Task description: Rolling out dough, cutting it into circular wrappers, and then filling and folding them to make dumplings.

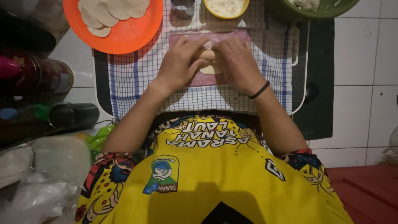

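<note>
White floor tiles (356,54) with dark grout form the background of the head view, and on them lies a blue-and-white checked cloth (137,79) over a dark mat (319,108). At the centre of the cloth sits a pink board (203,79), dusted pale with flour. Both hands meet over this board: the left hand (178,66) and the right hand (238,64) press together around 1 small piece of pale dough (209,62), with the fingers of each curled narrowly inward and the fingertips touching the dough from either side. The dough rests on or just above the board; which of the 2 cannot be told. A thin black band (260,90) circles the right wrist. Above left, an orange plate (132,33) holds several flat round dough discs (107,10), overlapping one another. Beside it at the top edge stand a round metal cutter (183,7), a yellow bowl (242,10) of white flour and a green bowl (327,10) containing more dough. Dark jars and bottles (49,79) lie at the left, with pale plastic bags (41,182) below them. A yellow printed shirt (215,182) fills the lower foreground.
</note>
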